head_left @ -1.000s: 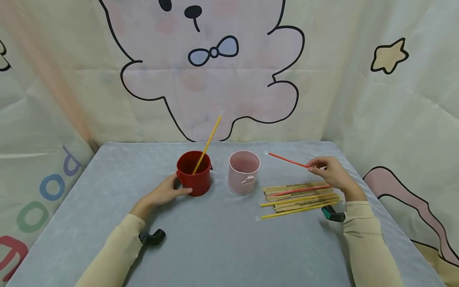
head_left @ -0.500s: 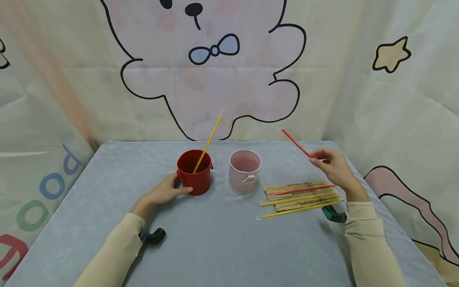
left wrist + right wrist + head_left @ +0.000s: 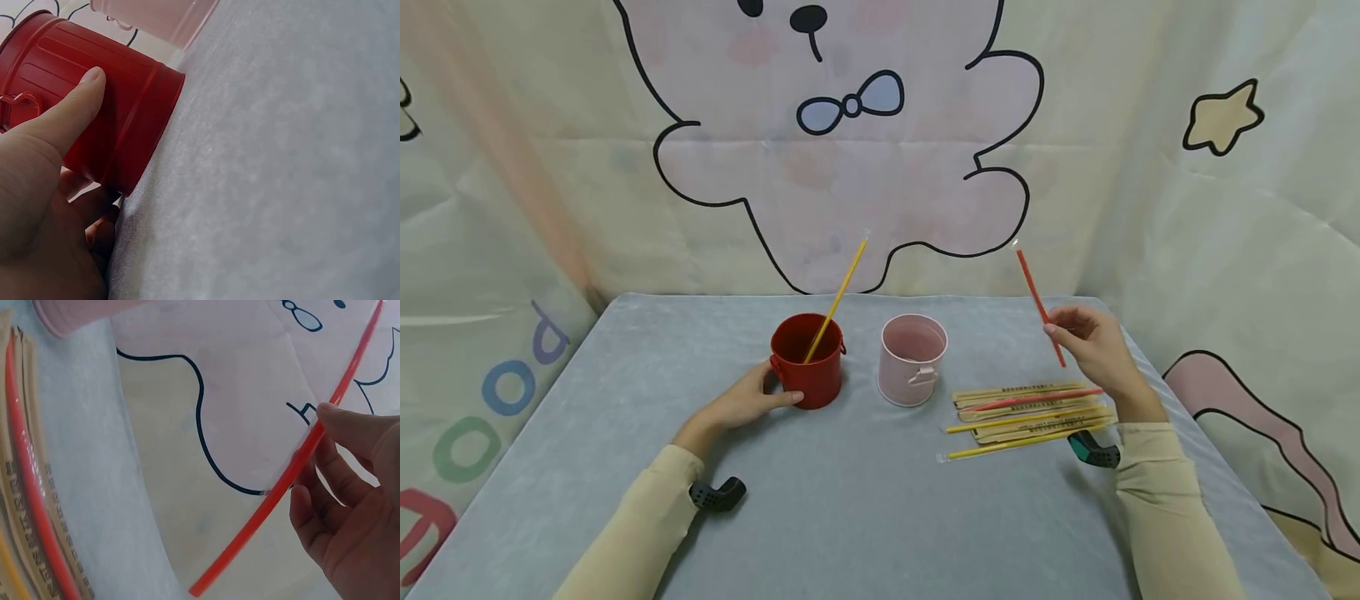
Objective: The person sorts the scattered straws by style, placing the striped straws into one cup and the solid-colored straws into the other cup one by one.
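My left hand (image 3: 739,410) holds a small red metal bucket (image 3: 820,382) by its side, thumb across the near wall and fingers behind it in the left wrist view. Inside that bucket leans a yellow straw (image 3: 844,287) in a clear wrapper, sticking up past the rim. Over the right part of the table, my right hand (image 3: 1093,350) pinches a red straw (image 3: 1032,283) between thumb and fingers. The straw is raised off the table and steeply tilted, its wrapped end upward. A pale pink bucket (image 3: 898,379) stands just right of the red one, touched by neither hand.
Several thin sticks in printed tan paper sleeves (image 3: 992,392) lie in a pile below the right hand. Across them lie another red straw (image 3: 1022,402) and two yellow straws (image 3: 1000,452). Grey-blue cloth (image 3: 880,517) covers the table; a printed curtain (image 3: 925,192) hangs behind it.
The red straw in my right hand has swung from nearly level, pointing left, to steeply upright. The left hand and both buckets have stayed in place.
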Demonstrator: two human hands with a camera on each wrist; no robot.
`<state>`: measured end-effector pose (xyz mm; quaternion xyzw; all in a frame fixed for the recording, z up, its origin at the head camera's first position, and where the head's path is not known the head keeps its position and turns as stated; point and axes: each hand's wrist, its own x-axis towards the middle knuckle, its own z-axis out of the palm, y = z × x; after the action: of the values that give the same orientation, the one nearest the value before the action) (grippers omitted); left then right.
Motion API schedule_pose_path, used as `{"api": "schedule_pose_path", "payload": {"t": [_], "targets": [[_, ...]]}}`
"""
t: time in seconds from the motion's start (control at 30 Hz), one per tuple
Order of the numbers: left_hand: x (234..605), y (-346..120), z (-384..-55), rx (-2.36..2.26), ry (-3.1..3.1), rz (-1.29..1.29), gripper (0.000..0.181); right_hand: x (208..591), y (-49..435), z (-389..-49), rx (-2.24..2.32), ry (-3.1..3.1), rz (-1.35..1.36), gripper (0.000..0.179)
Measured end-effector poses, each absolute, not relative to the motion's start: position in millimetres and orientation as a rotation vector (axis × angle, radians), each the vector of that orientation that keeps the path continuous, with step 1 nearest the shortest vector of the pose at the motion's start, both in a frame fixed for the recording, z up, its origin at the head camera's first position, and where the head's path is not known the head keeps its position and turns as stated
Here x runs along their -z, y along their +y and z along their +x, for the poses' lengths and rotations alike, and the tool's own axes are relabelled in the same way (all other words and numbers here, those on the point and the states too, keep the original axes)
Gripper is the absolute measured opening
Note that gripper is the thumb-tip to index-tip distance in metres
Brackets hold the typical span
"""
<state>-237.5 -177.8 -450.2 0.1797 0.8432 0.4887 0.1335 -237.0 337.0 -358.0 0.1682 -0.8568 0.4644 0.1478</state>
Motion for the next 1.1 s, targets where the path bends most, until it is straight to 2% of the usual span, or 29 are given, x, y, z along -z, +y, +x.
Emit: {"api": "schedule_pose_path", "payload": {"t": [0.27, 0.53, 1.1], "targets": [[451.9, -177.7, -234.9, -1.43, 2.434, 0.513, 0.076, 343.3, 315.9, -240.5, -1.664, -2.191, 0.532, 0.01], [453.6, -174.9, -236.9, -1.429, 2.429, 0.555, 0.077, 321.3, 296.4, -242.7, -1.964, -1.791, 0.718, 0.012], [450.3, -177.9, -236.5, -1.417, 2.443, 0.537, 0.078, 292.4, 242.4, -242.0, -2.153, -1.595, 0.622, 0.013]]}}
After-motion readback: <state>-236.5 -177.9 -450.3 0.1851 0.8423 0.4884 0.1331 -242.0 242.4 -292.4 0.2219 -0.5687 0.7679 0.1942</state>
